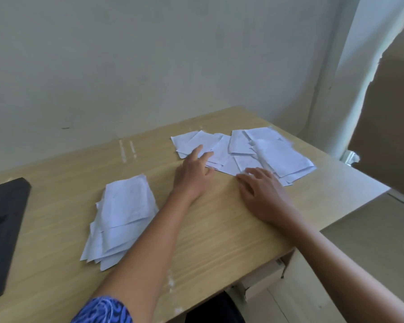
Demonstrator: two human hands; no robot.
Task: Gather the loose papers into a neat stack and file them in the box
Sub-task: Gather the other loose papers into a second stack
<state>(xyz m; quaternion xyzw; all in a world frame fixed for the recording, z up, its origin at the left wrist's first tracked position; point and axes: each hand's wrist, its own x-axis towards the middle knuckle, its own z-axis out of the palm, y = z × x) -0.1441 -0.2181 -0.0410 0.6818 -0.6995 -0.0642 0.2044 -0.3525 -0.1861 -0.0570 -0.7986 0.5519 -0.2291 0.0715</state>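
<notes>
Left hand (193,173) and right hand (262,191), fingers spread flat, press the scattered papers (243,150) at frame centre, gripping nothing.

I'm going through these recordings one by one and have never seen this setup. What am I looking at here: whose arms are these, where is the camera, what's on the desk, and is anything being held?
There is no machine here. The one picture comes from a wide-angle camera worn on a person's head, looking forward and down, so the two bare arms are that person's own. On the wooden desk lie two groups of white paper: a rough pile near the left arm and a spread of loose sheets farther back on the right. The left hand rests with straight fingers on the left part of that spread. The right hand lies flat at its near edge, fingertips touching the sheets. Neither hand grips anything. A flat black object sits at the desk's left edge; what it is, I cannot tell.
</notes>
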